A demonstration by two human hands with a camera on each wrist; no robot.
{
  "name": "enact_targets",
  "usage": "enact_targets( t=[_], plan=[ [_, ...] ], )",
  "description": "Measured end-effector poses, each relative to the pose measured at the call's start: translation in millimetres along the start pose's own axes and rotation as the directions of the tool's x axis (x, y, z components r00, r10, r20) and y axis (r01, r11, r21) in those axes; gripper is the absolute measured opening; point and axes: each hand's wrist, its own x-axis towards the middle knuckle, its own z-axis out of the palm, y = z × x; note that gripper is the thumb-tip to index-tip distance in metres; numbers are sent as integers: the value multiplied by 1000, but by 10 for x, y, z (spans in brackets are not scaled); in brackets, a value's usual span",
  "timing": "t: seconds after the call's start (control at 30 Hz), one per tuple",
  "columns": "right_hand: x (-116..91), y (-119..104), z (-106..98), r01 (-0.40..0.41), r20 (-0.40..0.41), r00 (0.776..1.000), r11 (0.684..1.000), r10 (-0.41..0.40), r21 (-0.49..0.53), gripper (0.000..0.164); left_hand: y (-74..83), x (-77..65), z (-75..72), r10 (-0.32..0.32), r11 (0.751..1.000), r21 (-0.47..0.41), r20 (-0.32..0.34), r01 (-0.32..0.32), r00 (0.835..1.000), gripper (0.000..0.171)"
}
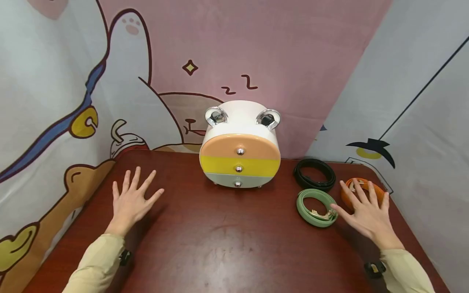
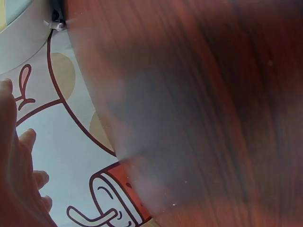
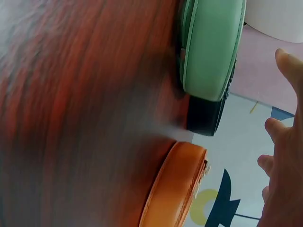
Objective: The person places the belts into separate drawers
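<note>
My left hand (image 1: 131, 202) is held with fingers spread over the left side of the table, holding nothing. On the right, my right hand (image 1: 367, 212) also has its fingers spread and overlaps a coiled orange belt (image 1: 381, 194) in the head view. Beside its thumb lies a coiled green belt (image 1: 305, 209) with a gold buckle. A coiled black belt (image 1: 298, 173) sits just behind the green one. In the right wrist view, the green belt (image 3: 213, 52) and orange belt (image 3: 175, 184) stand apart from the fingers.
A small drawer cabinet (image 1: 239, 122) with frog-like eyes stands at the table's back middle. Its orange, yellow and grey-green drawer fronts have round silver knobs and appear closed. The dark red wooden table (image 1: 220, 244) meets a cartoon-printed cloth (image 1: 293, 53) behind and at both sides.
</note>
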Motion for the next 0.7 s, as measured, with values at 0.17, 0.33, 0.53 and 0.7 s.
enact_targets(
  t=[0.17,0.33,0.53,0.7],
  plan=[
    [44,-72,28,21,-6,1000,999,-21,31,83,44,25,41,-2,1000,-12,4,2,1000,71],
    [95,-190,74,48,-14,999,998,-47,49,82,138,83,90,-9,999,-36,24,9,1000,72],
    [202,-410,114,76,-40,997,995,-73,65,79,262,181,159,-19,998,-66,35,21,999,73],
    [330,-645,177,122,-104,988,989,-113,88,75,388,269,225,-22,995,-100,52,28,998,74]
  ],
)
